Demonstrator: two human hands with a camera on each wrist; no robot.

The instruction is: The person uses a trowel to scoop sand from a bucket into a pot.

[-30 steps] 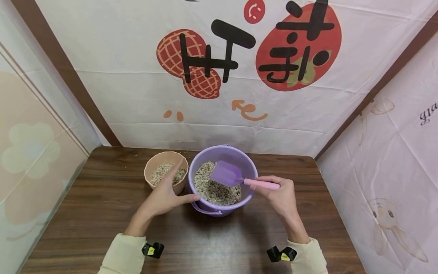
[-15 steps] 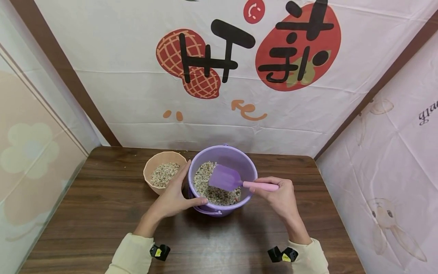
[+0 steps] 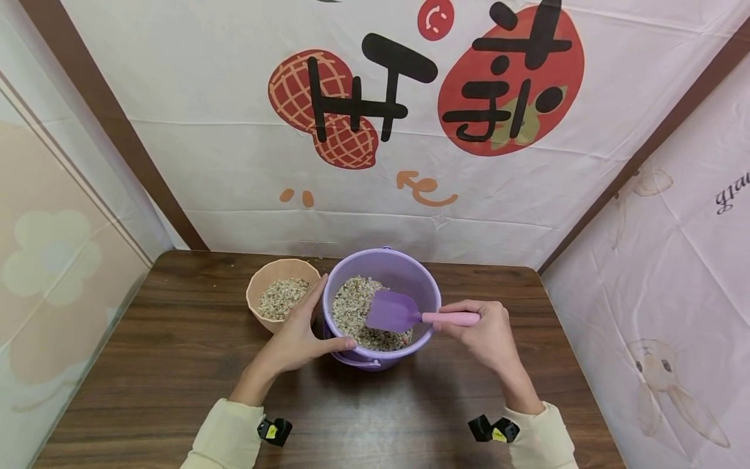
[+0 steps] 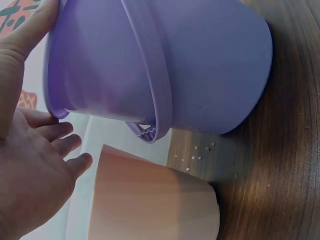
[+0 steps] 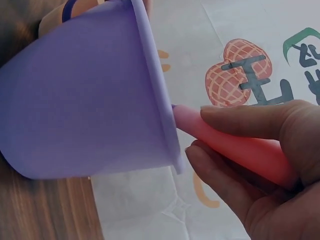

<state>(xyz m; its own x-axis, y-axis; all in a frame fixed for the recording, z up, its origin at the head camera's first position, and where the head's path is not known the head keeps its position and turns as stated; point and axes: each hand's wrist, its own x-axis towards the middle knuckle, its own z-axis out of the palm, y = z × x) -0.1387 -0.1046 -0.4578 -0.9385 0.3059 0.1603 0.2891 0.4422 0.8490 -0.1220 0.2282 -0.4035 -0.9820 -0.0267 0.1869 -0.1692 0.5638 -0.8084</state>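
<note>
we have room across the near tabletop [image 3: 375, 423] | our left hand [image 3: 293, 342] blocks the gap between bowl [image 3: 266, 276] and bucket [image 3: 401, 268] | scoop [image 3: 405, 314] crosses bucket's right rim

bucket [image 5: 90, 100]: purple | scoop [image 3: 394, 312]: purple, pink handle [image 3: 451, 318] | pot [image 4: 145, 195]: peach

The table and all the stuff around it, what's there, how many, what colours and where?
Table: one, dark brown, lower part of the head view
Bucket: one, purple, on the table
Pot: one, peach, left of the bucket
Gravel: two heaps, pale brownish, in bucket and pot
Shovel: one, purple and pink, reaching into the bucket
Loose grains: several, pale, on the table
Printed sheets: three, mostly pale, behind, left and right
Strips: two, brown, beside the back sheet
Sleeves: two, cream, bottom of the head view
Gadgets: two, black and yellow, by the sleeves
Hands: two, bare, left hand touching the bucket, right hand holding the shovel
</note>
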